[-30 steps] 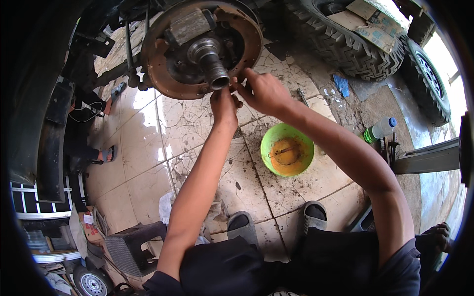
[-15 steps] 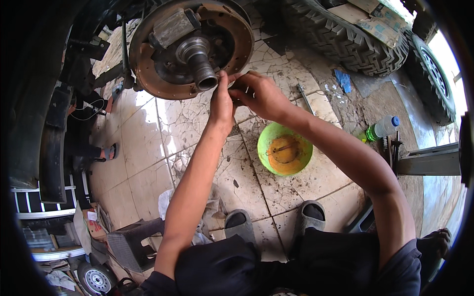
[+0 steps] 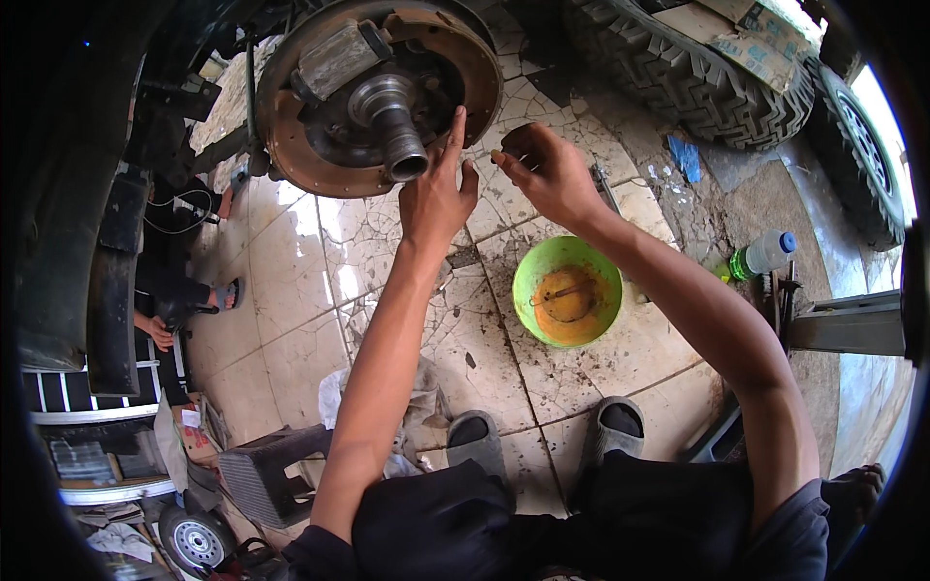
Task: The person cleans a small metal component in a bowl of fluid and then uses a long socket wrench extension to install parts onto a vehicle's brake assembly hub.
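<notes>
In front of me at the top left is a rusty round brake backing plate (image 3: pixel 284 155), with a hollow metal axle spindle (image 3: pixel 397 131) jutting from its middle and a brake wheel cylinder (image 3: pixel 339 63) above that. My left hand (image 3: pixel 436 198) is beside the spindle's end. Its index finger reaches up over the plate's lower right rim, the thumb stands apart, and no held thing shows. To its right, apart from the plate, my right hand (image 3: pixel 552 179) pinches a small yellowish piece (image 3: pixel 497 156) between thumb and finger; its exact kind is too small to make out.
A green bowl (image 3: pixel 522 302) with orange residue and a thin metal rod stands on cracked tiles. Large tyres (image 3: pixel 697 82) lie at the upper right, near a clear bottle (image 3: pixel 765 254). A dark step stool (image 3: pixel 266 476) is at lower left. Another person's hand (image 3: pixel 155 330) shows at far left.
My hands, which were together beside the spindle's end, have parted. The right one moved right with the small piece; the left index finger now extends up at the plate's rim.
</notes>
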Demonstrator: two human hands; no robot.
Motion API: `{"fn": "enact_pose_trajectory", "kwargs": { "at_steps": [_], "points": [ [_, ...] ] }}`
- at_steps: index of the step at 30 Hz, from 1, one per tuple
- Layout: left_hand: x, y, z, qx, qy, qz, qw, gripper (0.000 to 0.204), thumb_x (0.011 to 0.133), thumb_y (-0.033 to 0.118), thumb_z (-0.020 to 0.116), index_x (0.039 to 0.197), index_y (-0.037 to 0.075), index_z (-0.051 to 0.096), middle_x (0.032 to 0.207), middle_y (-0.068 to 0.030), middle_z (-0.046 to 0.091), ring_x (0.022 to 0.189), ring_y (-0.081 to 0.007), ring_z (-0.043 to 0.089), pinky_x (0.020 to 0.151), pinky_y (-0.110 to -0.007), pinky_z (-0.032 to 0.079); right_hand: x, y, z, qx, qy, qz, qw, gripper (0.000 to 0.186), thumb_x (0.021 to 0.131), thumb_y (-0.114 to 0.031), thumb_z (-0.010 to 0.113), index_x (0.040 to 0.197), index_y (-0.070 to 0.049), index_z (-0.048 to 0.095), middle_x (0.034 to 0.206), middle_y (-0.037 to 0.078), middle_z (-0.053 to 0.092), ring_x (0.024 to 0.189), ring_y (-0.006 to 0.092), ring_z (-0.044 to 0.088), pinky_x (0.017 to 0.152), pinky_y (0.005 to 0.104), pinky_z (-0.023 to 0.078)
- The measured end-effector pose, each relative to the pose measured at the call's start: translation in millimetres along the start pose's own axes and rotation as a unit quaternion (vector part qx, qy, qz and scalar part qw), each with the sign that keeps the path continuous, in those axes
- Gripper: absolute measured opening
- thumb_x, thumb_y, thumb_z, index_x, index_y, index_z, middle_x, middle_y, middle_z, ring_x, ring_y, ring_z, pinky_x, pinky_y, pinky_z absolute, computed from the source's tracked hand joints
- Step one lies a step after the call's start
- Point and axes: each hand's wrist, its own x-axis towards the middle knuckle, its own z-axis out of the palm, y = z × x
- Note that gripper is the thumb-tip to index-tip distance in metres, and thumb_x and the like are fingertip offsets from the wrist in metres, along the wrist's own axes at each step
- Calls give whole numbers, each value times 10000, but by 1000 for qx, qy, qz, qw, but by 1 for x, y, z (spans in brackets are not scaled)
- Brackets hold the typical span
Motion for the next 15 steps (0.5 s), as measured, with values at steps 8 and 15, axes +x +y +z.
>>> {"fn": "enact_pose_trajectory", "kwargs": {
  "at_steps": [8,15],
  "points": [
    [-4,-4,-11,132,3,-1,991,775,829,85,642,1516,203,305,958,-150,663,801,-289,660,713,-389,540,2,-8,3,-21,-21,24,999,272,854,-205,715,963,25,620,876,163,705,814,261,704,734,354,540],
    [-5,-21,-23,112,-18,-49,992,774,814,136,679,1504,212,335,998,-128,676,838,-274,688,710,-395,561,13,-8,25,58,35,-32,997,232,833,-147,719,980,9,628,914,173,707,871,283,704,766,370,544]
  ]
}}
